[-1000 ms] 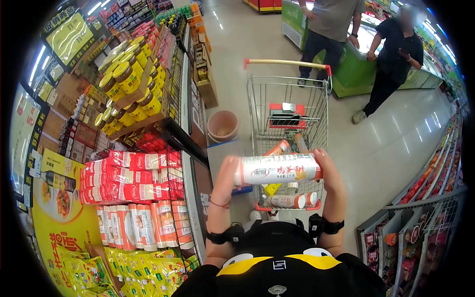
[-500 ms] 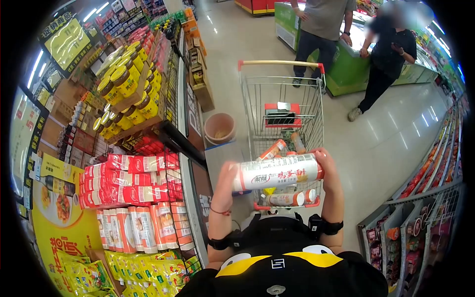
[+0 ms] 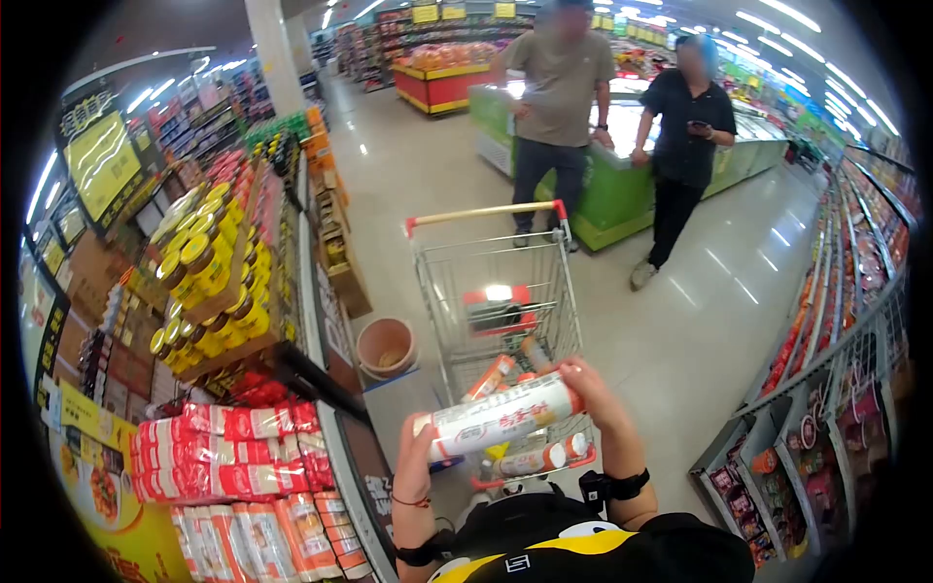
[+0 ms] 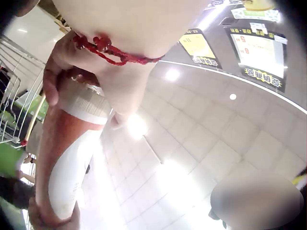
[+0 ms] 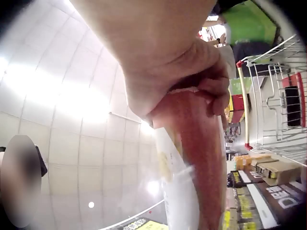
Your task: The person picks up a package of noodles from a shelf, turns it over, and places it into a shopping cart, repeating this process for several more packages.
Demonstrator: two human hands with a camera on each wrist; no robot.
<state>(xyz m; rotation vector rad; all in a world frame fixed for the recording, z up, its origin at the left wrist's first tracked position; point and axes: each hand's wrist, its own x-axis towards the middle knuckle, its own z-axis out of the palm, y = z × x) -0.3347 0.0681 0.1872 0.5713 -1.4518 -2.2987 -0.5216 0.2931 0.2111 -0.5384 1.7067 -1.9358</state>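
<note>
A cylindrical white-and-orange pack of egg noodles (image 3: 505,416) is held between both hands over the near end of a shopping cart (image 3: 486,218). My left hand (image 3: 416,452) grips its left end, and my right hand (image 3: 588,389) grips the other end, a little higher. In the left wrist view, thumb and fingers (image 4: 52,88) wrap around the pack's end. From the right wrist, curled fingers (image 5: 218,91) are seen around the orange end. Inside the cart lie similar noodle packs (image 3: 530,459), partly hidden by the held one.
Shelves at left carry red-and-white packs (image 3: 224,466), upright orange-and-white tubes (image 3: 258,539) and yellow jars (image 3: 204,262). A pink bucket (image 3: 386,347) stands between shelf and cart. Two people stand by a green freezer (image 3: 622,199) ahead. A snack rack (image 3: 768,476) lines the right.
The head view has tipped upward and shifted right, so more of the aisle shows. The noodle pack has tilted, its right end now higher. Both hands keep their hold.
</note>
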